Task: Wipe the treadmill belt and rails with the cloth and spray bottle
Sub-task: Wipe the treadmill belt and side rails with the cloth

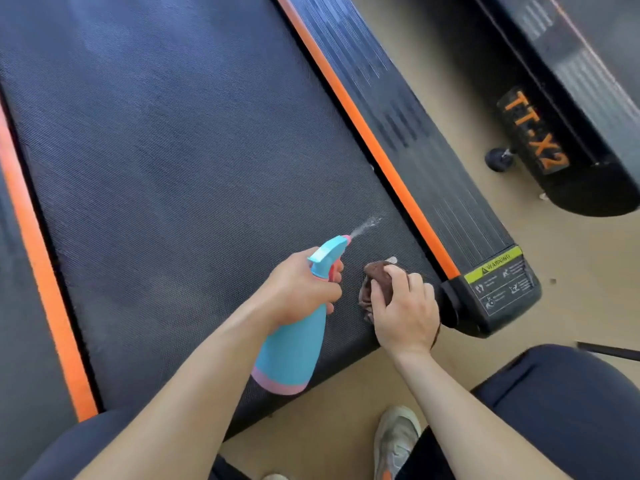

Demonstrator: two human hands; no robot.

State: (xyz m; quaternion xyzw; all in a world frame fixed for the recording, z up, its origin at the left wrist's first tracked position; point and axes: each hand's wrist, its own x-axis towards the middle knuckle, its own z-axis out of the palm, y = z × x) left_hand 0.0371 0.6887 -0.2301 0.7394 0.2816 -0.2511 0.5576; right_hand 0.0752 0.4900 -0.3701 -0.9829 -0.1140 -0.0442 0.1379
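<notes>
The dark textured treadmill belt (180,161) fills most of the view, with an orange-edged black right rail (419,161) and an orange left rail (38,258). My left hand (301,289) grips a blue and pink spray bottle (294,344) by its neck, and a jet of mist (367,226) leaves the nozzle toward the belt's right side. My right hand (405,313) presses a crumpled brown cloth (377,275) onto the belt near its rear right corner. Most of the cloth is hidden under the hand.
A yellow warning label (498,271) sits on the rail's end cap. A second treadmill marked TT-X2 (540,133) stands at the right across a strip of beige floor (460,109). My knees and a grey shoe (394,441) are at the bottom.
</notes>
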